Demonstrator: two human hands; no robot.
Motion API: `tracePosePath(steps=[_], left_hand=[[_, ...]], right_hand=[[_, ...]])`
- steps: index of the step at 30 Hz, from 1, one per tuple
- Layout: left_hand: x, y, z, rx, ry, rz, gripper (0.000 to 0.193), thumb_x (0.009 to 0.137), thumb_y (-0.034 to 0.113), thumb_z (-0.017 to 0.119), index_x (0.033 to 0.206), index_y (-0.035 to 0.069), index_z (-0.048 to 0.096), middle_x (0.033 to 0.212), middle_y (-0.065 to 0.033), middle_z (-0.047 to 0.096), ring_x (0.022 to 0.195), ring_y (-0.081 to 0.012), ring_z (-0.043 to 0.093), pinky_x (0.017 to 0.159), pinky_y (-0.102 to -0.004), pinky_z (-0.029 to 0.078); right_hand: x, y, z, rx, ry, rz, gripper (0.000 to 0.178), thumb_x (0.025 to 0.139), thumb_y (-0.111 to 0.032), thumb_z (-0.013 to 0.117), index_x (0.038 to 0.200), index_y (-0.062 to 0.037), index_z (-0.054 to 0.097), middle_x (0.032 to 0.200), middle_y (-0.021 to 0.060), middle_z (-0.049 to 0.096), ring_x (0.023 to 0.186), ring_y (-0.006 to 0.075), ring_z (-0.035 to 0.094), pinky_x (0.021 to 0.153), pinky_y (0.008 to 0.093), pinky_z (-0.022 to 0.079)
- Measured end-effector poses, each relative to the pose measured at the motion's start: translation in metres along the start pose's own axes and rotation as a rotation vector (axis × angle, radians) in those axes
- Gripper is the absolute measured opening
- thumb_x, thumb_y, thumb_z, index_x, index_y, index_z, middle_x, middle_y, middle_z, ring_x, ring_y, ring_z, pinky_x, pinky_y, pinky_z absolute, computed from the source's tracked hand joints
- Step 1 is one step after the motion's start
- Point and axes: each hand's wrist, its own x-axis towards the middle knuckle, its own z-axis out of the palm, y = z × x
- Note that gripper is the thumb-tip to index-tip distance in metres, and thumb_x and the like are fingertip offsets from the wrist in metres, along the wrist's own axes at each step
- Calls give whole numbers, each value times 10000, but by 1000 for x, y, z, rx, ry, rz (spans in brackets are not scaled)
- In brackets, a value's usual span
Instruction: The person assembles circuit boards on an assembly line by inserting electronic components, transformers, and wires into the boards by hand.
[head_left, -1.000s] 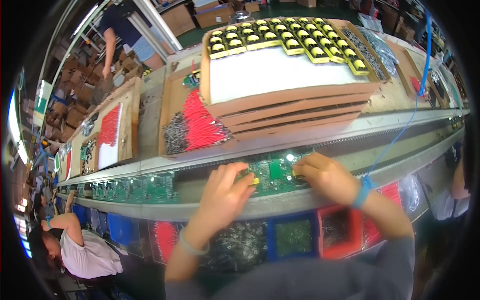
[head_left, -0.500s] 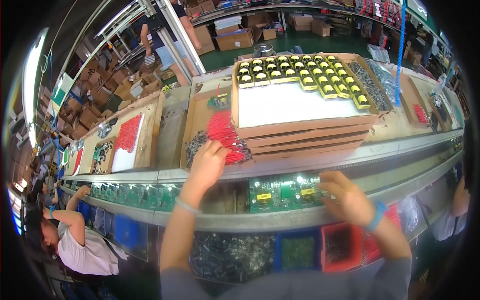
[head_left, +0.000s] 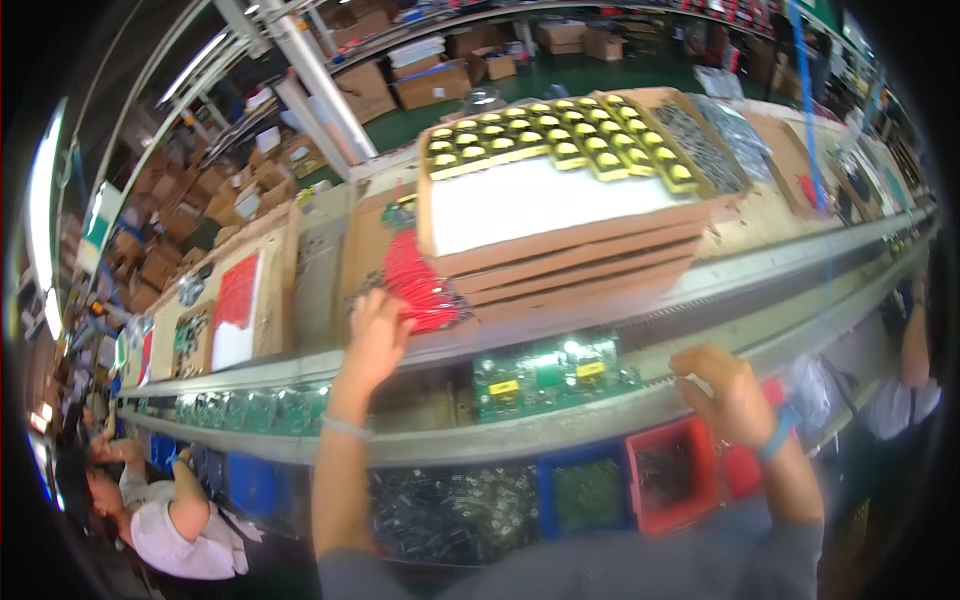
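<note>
My left hand (head_left: pixel 380 335) reaches to the near end of a pile of thin red-sleeved component leads (head_left: pixel 415 285) in a cardboard tray (head_left: pixel 358 240). Its fingers are bent closed at the pile, slightly blurred, and whatever is between them is hidden. To the right, my right hand (head_left: pixel 733 395) hovers over the near rail of the conveyor line, thumb and bent fingers apart, with nothing visible in it. Left of that hand, green circuit boards (head_left: pixel 545 375) with yellow labels lie on the line, apart from its fingertips.
Stacked cardboard trays (head_left: pixel 570 270) hold rows of yellow-and-black parts (head_left: pixel 560 135). Bins stand before me: a blue bin (head_left: pixel 545 500), a red bin (head_left: pixel 640 510) and dark loose parts (head_left: pixel 450 510). A person (head_left: pixel 185 530) works at the left. Another person's arm (head_left: pixel 915 335) shows far right.
The whole view has shifted, so the bench appears farther left. My right hand has drawn rightward, off the circuit board's edge. My left hand remains at the red pile.
</note>
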Motion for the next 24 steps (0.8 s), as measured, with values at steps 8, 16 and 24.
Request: tracePosePath(steps=[8,16,24], left_hand=[[-7,-24,-6,25,36,-23,34,865,17,657,890,19,634,901,-166,637,874,-387,563,831,-476,439],[8,7,-4,18,-28,19,121,820,-59,661,913,11,628,905,-140,620,911,-360,554,850,-445,434],[1,-3,-7,55,-28,-15,187,856,-39,624,1028,17,670,996,-144,606,992,-356,550,899,-441,436]], right_hand=[[-53,27,-50,-179,32,204,109,855,-61,674,934,-11,618,884,163,643,771,375,661,679,448,535],[-120,36,-33,-429,-357,158,156,802,-129,629,938,-52,636,938,99,639,922,295,668,778,412,567],[-109,42,-35,-481,-433,80,125,829,-129,596,920,-50,626,917,105,609,918,283,662,791,394,569]])
